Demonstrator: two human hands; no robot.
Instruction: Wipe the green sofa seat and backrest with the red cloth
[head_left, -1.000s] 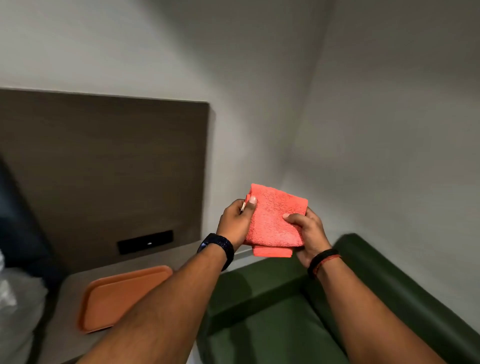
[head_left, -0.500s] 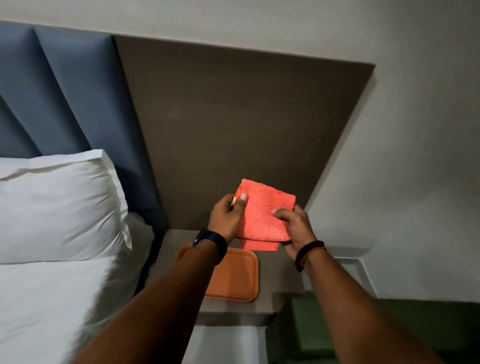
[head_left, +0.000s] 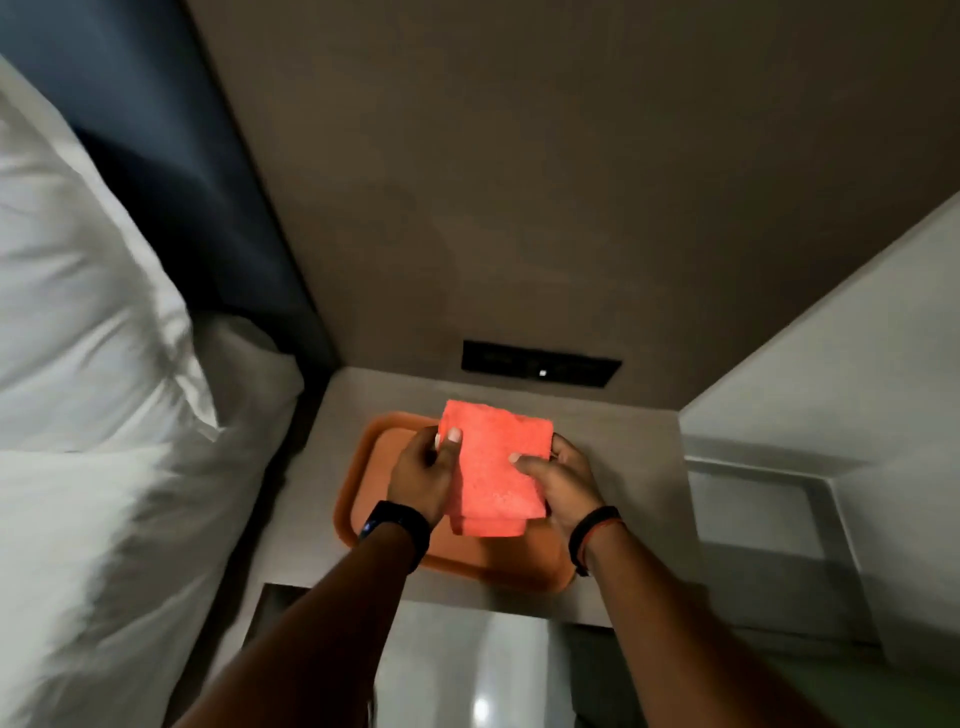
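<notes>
Now both hands grip the folded red cloth (head_left: 493, 467) above the orange tray (head_left: 363, 467) on the bedside tabletop (head_left: 623, 441): the left hand (head_left: 421, 475) pinches its left edge, thumb on top, and the right hand (head_left: 563, 483) clasps its right side. No green sofa is clearly in view, so wiping does not look under way; this reads as handling the cloth at the tray. Whichever way it goes, the next move calls for a firm one-hand hold or a flat release. Room is tight: the white pillow (head_left: 78, 286) and bed crowd the left, a pale wall (head_left: 831, 389) the right, the brown panel (head_left: 519, 182) behind.
</notes>
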